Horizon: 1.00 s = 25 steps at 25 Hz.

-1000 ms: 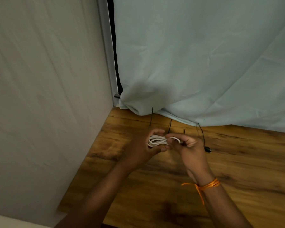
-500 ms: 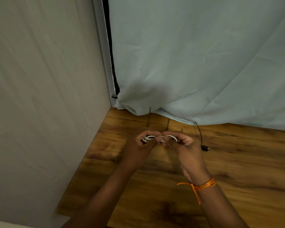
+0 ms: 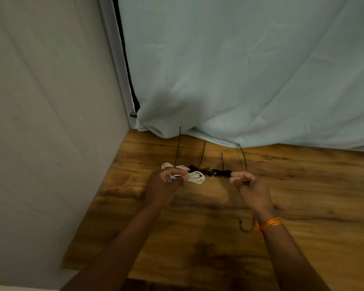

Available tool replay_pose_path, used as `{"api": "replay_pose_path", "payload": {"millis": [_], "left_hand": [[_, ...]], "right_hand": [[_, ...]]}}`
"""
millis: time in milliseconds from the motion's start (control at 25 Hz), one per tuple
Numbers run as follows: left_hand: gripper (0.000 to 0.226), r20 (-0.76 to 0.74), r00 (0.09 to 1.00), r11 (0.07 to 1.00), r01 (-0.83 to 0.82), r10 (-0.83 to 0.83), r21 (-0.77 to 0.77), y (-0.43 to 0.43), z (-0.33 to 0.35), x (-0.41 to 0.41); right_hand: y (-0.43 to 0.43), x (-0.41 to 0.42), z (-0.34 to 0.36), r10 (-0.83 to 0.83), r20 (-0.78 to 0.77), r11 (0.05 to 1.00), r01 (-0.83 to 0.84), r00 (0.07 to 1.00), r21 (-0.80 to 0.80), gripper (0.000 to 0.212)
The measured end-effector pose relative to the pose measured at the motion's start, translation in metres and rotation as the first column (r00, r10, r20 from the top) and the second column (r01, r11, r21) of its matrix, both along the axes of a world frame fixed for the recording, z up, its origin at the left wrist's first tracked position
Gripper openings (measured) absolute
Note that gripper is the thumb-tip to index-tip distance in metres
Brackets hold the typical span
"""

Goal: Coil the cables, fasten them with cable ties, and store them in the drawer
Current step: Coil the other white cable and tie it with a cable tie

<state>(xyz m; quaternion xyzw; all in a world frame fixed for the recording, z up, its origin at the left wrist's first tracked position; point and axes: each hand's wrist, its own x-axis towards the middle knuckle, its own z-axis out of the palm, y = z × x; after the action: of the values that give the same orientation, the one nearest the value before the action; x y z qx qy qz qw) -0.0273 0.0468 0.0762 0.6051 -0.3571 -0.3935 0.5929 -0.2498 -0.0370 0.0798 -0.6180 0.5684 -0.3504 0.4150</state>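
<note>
white cable (image 3: 195, 177): we see a soft bundle of round white loops, spilling out on both sides of the grip, near the worktop's far left corner.
left hand (image 3: 170, 182): fingers curled round the middle of the white cable.
right hand (image 3: 247, 183): fingers curled tight, well apart from the left hand; we cannot tell whether it pinches anything.
black cable (image 3: 216, 172): a dark, glossy tangle lying on the worktop between the hands.
cable ties (image 3: 202, 153): thin, stiff black strips, reaching toward the curtain.
worktop (image 3: 303, 196): smooth brown wood grain with dark streaks.
curtain (image 3: 240, 70): pale blue cloth, creased, its hem resting on the worktop.
thread (image 3: 269, 223): twisted orange strands round the right wrist.
</note>
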Motion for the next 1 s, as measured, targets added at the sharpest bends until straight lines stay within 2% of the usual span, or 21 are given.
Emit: {"api": "replay_pose_path", "payload": {"millis": [80,200,240,320,400,480,560,720,880,1000], "left_hand": [[0.013,-0.023,0.999,0.998,0.027,-0.026,0.05,-0.001,-0.009,-0.008],[0.012,-0.08,0.995,0.991,0.076,-0.067,0.113,0.0,-0.016,-0.023],[0.012,-0.109,0.991,0.989,0.096,-0.084,0.115,0.0,-0.018,-0.028],[0.013,-0.147,0.984,0.985,0.121,-0.102,0.126,0.0,-0.019,-0.036],[0.012,-0.156,0.981,0.98,0.136,-0.113,0.147,-0.001,-0.02,-0.043],[0.012,-0.161,0.979,0.976,0.154,-0.128,0.156,-0.001,-0.02,-0.048],[0.012,-0.149,0.979,0.973,0.164,-0.141,0.16,0.0,-0.021,-0.051],[0.01,-0.09,0.985,0.972,0.162,-0.148,0.17,0.001,-0.023,-0.049],[0.01,0.031,0.991,0.969,0.117,-0.127,0.219,-0.004,-0.02,-0.037],[0.017,0.225,0.944,0.956,0.189,-0.24,0.226,-0.005,-0.013,-0.024]], "right_hand": [[-0.005,-0.02,-0.017,-0.033,-0.24,0.999,0.031,0.97,-0.013,0.026],[0.004,-0.037,-0.037,0.052,-0.621,0.997,-0.009,0.782,0.073,0.015],[0.01,-0.042,-0.044,0.092,-0.687,0.993,-0.015,0.72,0.117,0.007],[0.021,-0.048,-0.059,0.183,-0.774,0.976,-0.018,0.606,0.216,0.02],[0.03,-0.049,-0.072,0.246,-0.781,0.96,-0.033,0.574,0.278,0.025],[0.035,-0.047,-0.079,0.212,-0.773,0.971,-0.038,0.598,0.237,0.017],[0.035,-0.043,-0.083,0.178,-0.796,0.983,-0.059,0.579,0.177,0.019],[0.036,-0.033,-0.075,0.378,-0.771,0.914,-0.338,0.512,0.224,0.023],[0.037,-0.025,-0.033,0.557,-0.534,0.813,-0.548,0.636,0.194,0.014],[0.042,-0.016,0.01,0.607,-0.37,0.78,-0.615,0.703,0.112,0.011]]}}
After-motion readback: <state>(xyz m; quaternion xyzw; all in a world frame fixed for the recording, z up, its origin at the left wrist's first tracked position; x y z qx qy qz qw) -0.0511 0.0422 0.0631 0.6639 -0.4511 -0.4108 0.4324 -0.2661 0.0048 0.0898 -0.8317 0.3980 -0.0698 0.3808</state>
